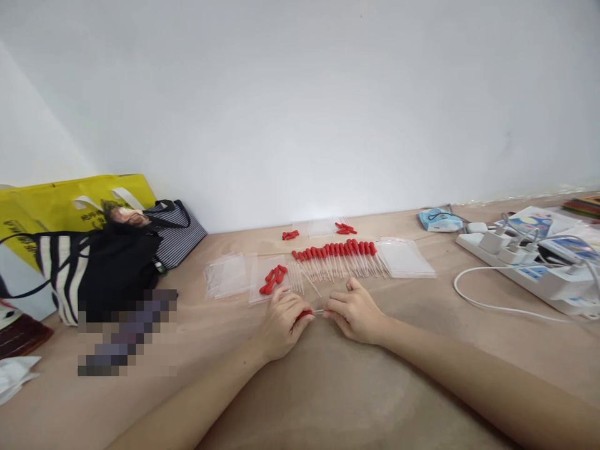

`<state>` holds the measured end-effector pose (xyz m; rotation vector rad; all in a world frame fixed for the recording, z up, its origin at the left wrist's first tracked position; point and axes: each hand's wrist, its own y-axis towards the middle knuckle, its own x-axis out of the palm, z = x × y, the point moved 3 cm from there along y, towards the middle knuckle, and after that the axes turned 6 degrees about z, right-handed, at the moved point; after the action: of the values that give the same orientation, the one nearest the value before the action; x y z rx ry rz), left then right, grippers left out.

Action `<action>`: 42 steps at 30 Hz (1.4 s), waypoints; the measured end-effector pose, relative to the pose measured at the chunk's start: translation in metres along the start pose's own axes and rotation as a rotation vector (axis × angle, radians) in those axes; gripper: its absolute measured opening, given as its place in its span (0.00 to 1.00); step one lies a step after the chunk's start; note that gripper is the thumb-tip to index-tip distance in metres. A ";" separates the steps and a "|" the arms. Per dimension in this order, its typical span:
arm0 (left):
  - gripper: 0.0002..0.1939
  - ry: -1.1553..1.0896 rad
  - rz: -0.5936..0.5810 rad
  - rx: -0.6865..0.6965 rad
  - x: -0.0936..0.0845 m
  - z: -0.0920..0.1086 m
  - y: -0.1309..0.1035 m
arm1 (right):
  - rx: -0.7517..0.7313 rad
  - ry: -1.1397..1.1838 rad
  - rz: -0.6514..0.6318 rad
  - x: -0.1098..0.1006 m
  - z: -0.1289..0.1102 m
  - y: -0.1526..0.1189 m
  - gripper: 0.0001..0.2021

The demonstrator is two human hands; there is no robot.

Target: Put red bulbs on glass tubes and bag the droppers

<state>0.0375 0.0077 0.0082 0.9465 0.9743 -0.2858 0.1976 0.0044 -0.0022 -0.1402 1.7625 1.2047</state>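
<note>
While the left hand (287,320) closes its thumb and fingers around a red bulb (304,314), the right hand (354,312) pinches the other end of a thin clear tube (319,311) that spans the short gap between the two. Both hands are nearly closed, low over the tan tablecloth (328,406); how far the tube reaches into the bulb I cannot tell, since the fingers cover the joint.

Just beyond the hands lies a slanting row of red-topped droppers (335,253) — bulbs toward the wall, tubes toward the person. Left of that row are some bare tubes (295,278) and, just beside them, a few loose red bulbs (272,279) on a clear plastic bag. More clear bags (227,275) lie farther left, and another stack of bags (407,257) sits at the row's right end. Nearer the wall are two small red clusters (290,235). Well to the right is a white power strip (529,275) with chargers plugged in; to the left stands a black bag (112,269) with white stripes.
</note>
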 end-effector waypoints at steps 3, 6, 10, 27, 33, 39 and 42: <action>0.07 0.001 0.014 0.012 0.000 0.000 0.000 | 0.029 0.031 0.007 0.003 -0.001 0.001 0.12; 0.08 -0.001 0.020 0.028 0.001 0.000 -0.001 | 0.043 0.052 -0.011 0.007 -0.004 0.002 0.12; 0.09 -0.002 0.007 0.039 0.003 0.000 -0.002 | 0.053 0.067 -0.033 0.010 -0.006 0.004 0.11; 0.08 -0.025 0.001 -0.002 -0.008 -0.006 -0.003 | 0.090 0.187 -0.075 0.000 0.005 0.003 0.13; 0.08 -0.037 -0.005 0.039 -0.007 0.000 -0.002 | 0.093 0.217 -0.043 0.005 -0.004 0.003 0.13; 0.09 -0.009 -0.005 -0.019 -0.008 0.000 0.001 | 0.158 0.206 -0.043 0.006 -0.005 0.005 0.13; 0.09 0.026 0.036 -0.047 -0.008 -0.004 0.002 | 0.138 0.159 -0.080 0.002 -0.003 0.007 0.12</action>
<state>0.0320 0.0105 0.0146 0.9259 0.9828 -0.2196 0.1906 0.0063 0.0007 -0.2285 1.9535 1.0349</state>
